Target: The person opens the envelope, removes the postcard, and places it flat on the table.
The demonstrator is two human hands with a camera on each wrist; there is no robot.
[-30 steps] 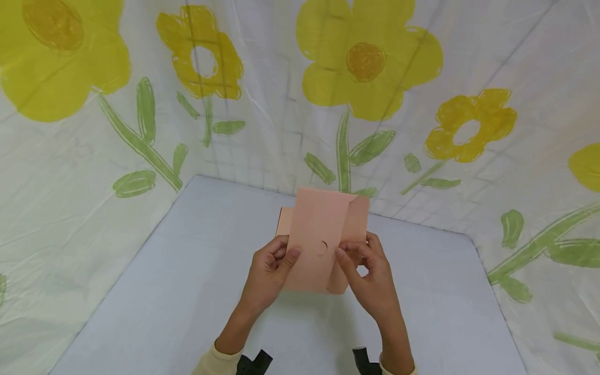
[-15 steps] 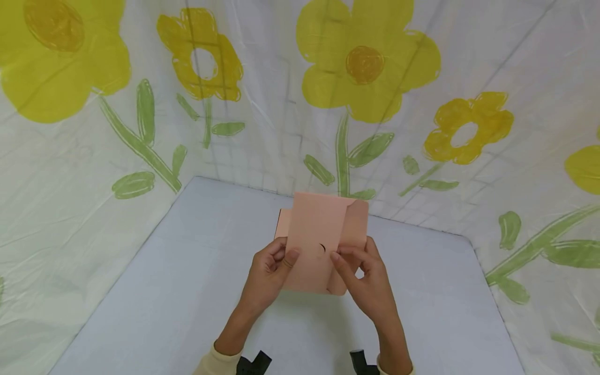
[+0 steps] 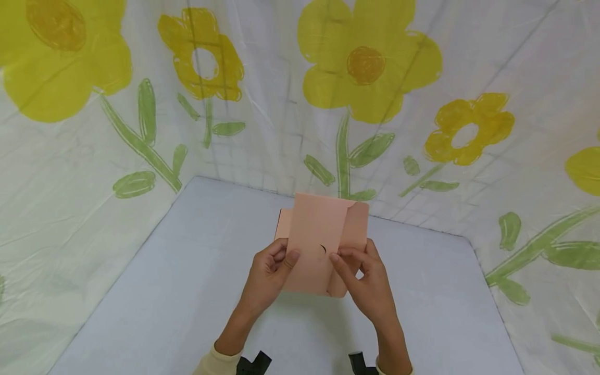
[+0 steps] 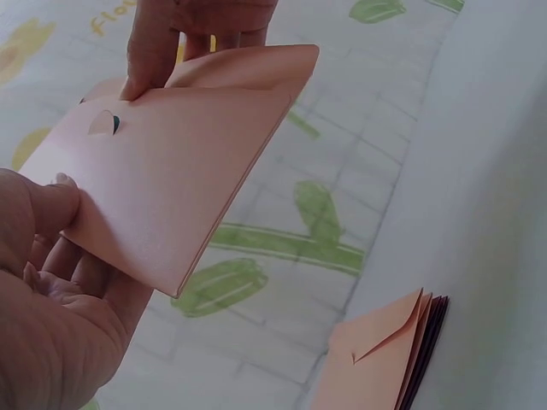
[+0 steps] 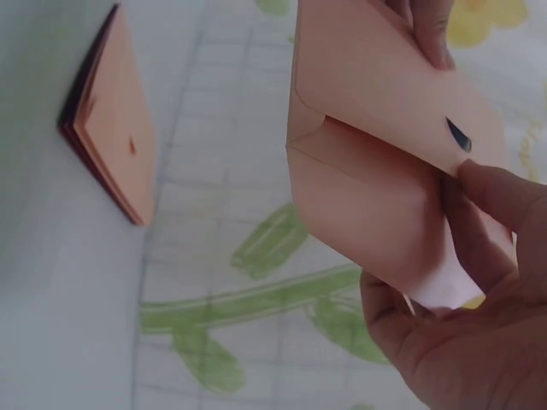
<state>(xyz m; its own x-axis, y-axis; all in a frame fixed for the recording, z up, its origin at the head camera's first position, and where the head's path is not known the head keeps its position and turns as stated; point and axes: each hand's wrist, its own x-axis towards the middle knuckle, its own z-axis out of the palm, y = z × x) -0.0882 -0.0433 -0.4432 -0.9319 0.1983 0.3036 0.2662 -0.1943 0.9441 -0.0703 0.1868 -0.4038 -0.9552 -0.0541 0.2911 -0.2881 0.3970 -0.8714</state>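
A pink paper envelope [image 3: 316,224] is held up over the table, its curved slit facing me and its flap [image 3: 356,224] unfolded on the right. My left hand [image 3: 267,265] pinches the envelope's left side, thumb on the front and fingers behind. At the mouth, my right hand [image 3: 370,281] pinches the front panel's edge; in the right wrist view its thumb lies outside and a finger reaches into the opening, with other fingers behind the flap. Behind it on the table lies a stack of similar envelopes [image 4: 376,354], mostly hidden in the head view.
The white table [image 3: 187,291] backs onto a hanging cloth [image 3: 267,130] printed with yellow flowers, which also rises at both sides. In the right wrist view, the envelope stack [image 5: 120,141] shows dark layers underneath.
The held envelope has sunk slightly in the head view. My right thumb has shifted a little left along the front panel's edge; the left hand's grip looks the same.
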